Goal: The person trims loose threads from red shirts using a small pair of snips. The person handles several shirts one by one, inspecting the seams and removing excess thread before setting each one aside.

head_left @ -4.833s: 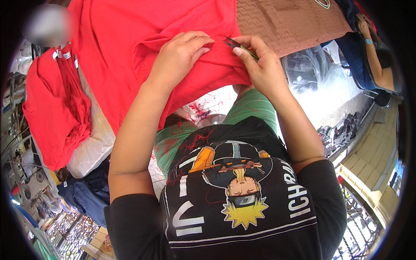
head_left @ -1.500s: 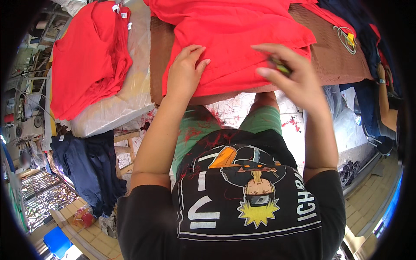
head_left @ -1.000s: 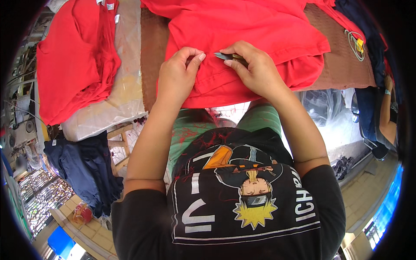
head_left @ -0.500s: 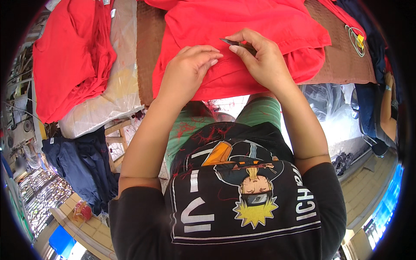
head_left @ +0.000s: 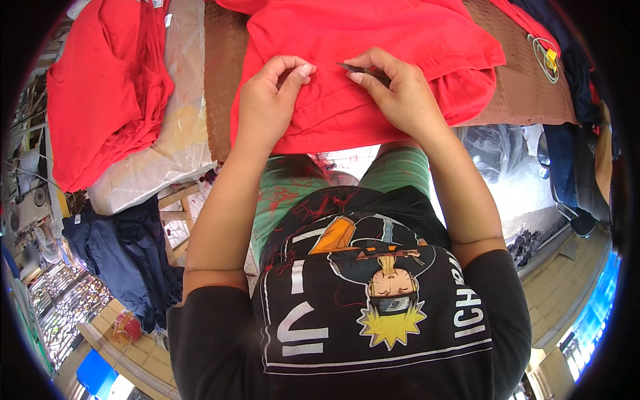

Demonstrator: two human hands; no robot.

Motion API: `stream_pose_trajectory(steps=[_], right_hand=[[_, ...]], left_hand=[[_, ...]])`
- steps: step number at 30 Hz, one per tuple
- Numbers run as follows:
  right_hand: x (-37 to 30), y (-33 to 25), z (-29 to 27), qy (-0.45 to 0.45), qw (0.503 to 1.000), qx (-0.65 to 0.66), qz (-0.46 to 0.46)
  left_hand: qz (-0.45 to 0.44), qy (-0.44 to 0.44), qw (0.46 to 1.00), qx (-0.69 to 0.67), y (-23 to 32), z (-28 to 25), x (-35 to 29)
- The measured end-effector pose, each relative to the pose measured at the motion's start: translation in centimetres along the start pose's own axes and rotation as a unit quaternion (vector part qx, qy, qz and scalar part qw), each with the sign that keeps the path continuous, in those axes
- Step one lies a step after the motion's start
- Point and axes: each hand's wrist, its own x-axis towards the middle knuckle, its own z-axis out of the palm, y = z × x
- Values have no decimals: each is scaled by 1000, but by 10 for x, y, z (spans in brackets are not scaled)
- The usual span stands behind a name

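Positioning, I judge: my left hand (head_left: 268, 100) presses fingertips together, on what I can't tell; right hand (head_left: 405, 87) pinches dark snips (head_left: 358, 69); red garment (head_left: 333, 110) lies along the table's (head_left: 221, 87) near edge; blades need careful guiding.

The garment (head_left: 380, 33) lies across the middle of the desk (head_left: 533, 107), over its near edge. Above the garment are the left hand (head_left: 273, 100) and, to its right, the right hand (head_left: 407, 90), with snips (head_left: 373, 73) in its fingers. A cord (head_left: 545, 60) rests toward the desk's right edge. Beyond the left edge, a clothes pile (head_left: 100, 93) sits on a plastic-covered pad (head_left: 183, 127). Trousers (head_left: 127, 253) hang below the pad's near edge. A plastic bag (head_left: 490, 157) is below the desk's near edge, right of the person's legs (head_left: 400, 170).
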Motion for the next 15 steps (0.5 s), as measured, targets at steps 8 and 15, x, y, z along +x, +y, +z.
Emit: stream_pose_trajectory(steps=[8, 15], right_hand=[[6, -10, 4, -37, 992, -82, -85], [11, -12, -21, 29, 988, -143, -52]], left_hand=[[4, -10, 998, -58, 5, 0, 3], [95, -25, 994, -46, 36, 6, -2]])
